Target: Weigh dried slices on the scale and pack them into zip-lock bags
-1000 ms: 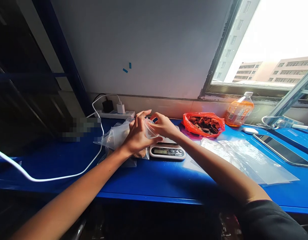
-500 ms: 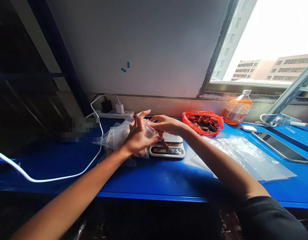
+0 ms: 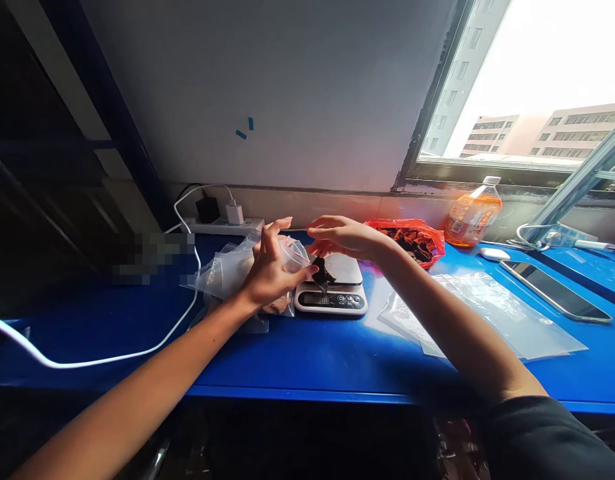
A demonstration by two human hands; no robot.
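My left hand [image 3: 268, 268] grips the mouth of a small clear zip bag [image 3: 293, 255] just left of a white digital scale [image 3: 332, 300]. My right hand [image 3: 343, 239] hovers over the scale's platform with its fingers pointing left. Its thumb and fingertips pinch a dark dried piece [image 3: 322, 273], which hangs between the bag's mouth and the scale. Under my left hand lie more clear bags [image 3: 222, 270], some with brownish contents.
A red plastic bag of dark dried pieces [image 3: 412, 241] sits behind the scale. Flat clear bags [image 3: 492, 313] lie to the right, beside a phone [image 3: 554, 290], a white mouse [image 3: 493, 253] and an orange drink bottle [image 3: 470, 217]. A white cable [image 3: 184, 313] runs from a power strip [image 3: 222, 225].
My right hand has lifted off the bag's mouth and moved right over the scale. A dark piece now shows beneath it. My left hand has stayed on the bag.
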